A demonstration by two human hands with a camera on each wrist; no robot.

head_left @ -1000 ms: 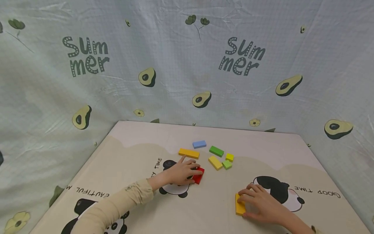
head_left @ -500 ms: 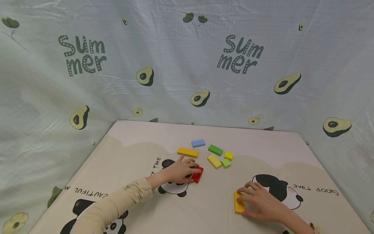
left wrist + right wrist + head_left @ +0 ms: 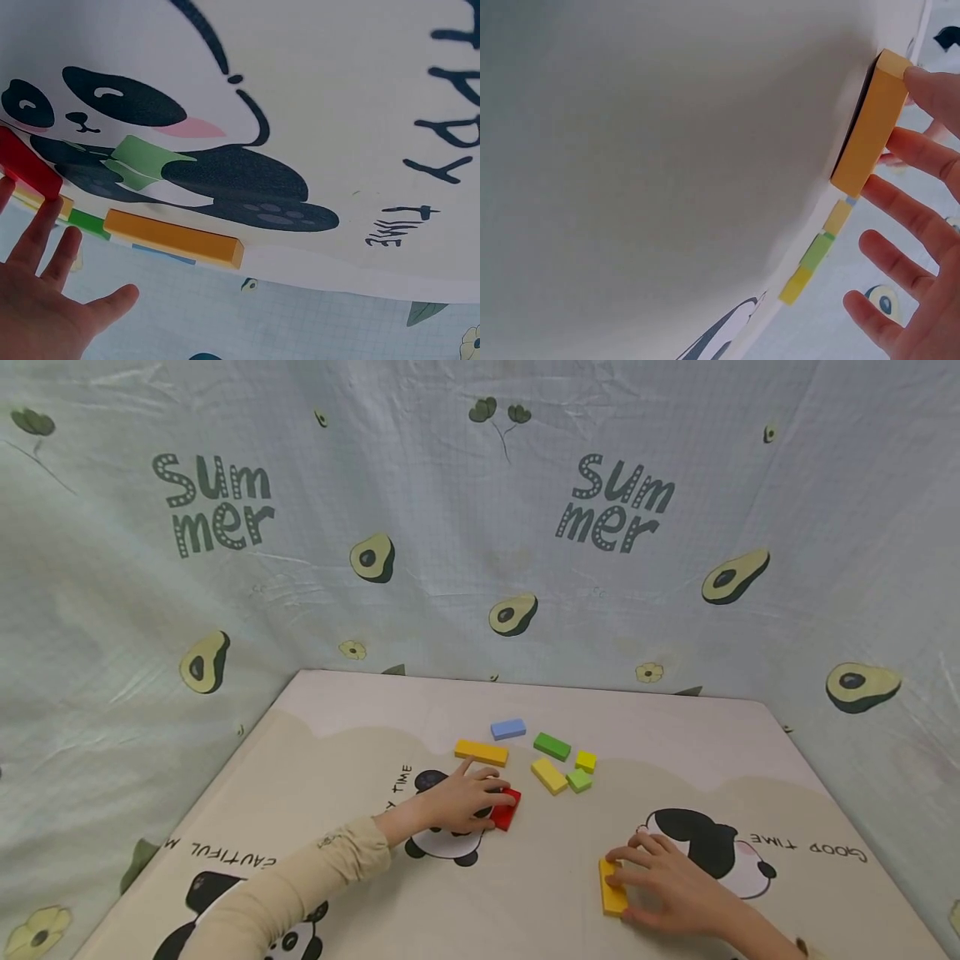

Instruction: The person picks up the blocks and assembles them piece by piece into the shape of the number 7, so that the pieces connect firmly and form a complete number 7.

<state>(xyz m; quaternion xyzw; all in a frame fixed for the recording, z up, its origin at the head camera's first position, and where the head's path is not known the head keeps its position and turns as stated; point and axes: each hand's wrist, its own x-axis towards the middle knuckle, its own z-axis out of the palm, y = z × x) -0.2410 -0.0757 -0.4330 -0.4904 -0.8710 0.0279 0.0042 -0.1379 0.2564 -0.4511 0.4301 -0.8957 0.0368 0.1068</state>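
My left hand (image 3: 459, 802) rests over a red block (image 3: 507, 814) lying on the panda-print table, with fingertips on it and the thumb by its near edge. In the left wrist view two fingertips meet the end of the red block (image 3: 28, 163), while the other fingers spread away; the thumb is out of sight there. Near the front right, my right hand (image 3: 667, 889) holds an orange-yellow block (image 3: 612, 903). The right wrist view has the thumb at one end of this block (image 3: 874, 124) and two fingertips along its side, the last two fingers free.
Beyond the hands lie an orange block (image 3: 482, 753), a blue block (image 3: 508, 729), a green block (image 3: 552, 746), a pale yellow block (image 3: 550, 776), a small yellow block (image 3: 586, 762) and a light green block (image 3: 579, 779). A printed cloth (image 3: 435, 635) hangs behind the table (image 3: 540, 877).
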